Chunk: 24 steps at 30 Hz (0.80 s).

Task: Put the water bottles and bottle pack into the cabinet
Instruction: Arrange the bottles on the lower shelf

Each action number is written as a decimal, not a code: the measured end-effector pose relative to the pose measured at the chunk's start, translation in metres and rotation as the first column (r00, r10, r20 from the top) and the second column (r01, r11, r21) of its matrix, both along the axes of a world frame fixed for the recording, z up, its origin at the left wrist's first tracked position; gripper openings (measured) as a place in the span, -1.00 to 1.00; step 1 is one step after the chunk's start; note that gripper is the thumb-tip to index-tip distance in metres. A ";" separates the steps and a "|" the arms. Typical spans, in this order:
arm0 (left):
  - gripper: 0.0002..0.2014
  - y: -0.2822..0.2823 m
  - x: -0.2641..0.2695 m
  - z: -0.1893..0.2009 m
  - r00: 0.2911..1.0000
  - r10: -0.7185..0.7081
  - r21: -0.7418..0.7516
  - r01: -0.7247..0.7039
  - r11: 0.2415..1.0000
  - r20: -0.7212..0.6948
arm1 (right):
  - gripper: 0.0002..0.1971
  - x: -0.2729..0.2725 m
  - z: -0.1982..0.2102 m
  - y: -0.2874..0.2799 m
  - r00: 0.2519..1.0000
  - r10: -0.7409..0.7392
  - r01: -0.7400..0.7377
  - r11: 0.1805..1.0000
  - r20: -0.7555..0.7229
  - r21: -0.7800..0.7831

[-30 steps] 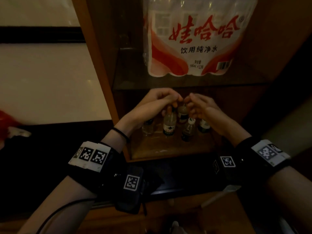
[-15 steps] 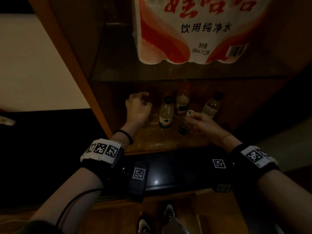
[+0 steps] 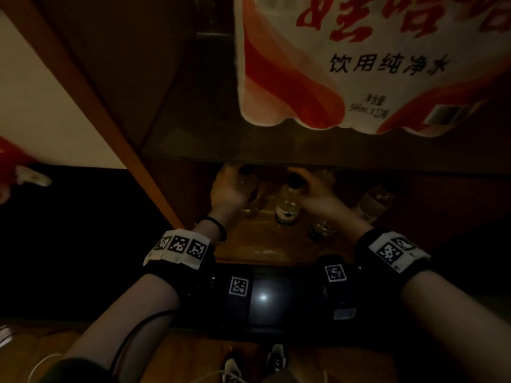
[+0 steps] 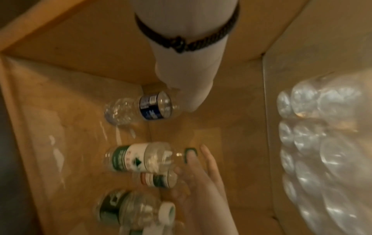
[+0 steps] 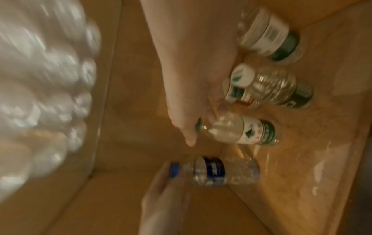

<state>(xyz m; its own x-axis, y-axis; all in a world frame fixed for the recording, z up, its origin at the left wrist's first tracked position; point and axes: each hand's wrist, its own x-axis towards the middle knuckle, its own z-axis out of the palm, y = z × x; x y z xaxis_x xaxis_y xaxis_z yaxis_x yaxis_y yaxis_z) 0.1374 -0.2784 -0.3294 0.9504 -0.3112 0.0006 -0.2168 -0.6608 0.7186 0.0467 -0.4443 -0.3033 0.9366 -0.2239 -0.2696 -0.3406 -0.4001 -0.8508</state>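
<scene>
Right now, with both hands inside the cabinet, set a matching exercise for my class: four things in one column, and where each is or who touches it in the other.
Things
1. pack
2. blue-label bottle
3. green-cap bottle
4. white-cap bottle

Places
A. left hand grips its top
B. nearest the lower shelf's front edge
C. on the glass shelf above
D. right hand grips its top

Pairs: 1-C, 2-A, 3-D, 4-B
</scene>
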 end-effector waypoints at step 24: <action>-0.58 0.010 0.003 0.011 0.975 -0.160 -0.180 0.132 0.975 -0.151 | -0.53 0.021 -0.012 0.080 0.985 0.172 -0.172 0.980 0.005 0.099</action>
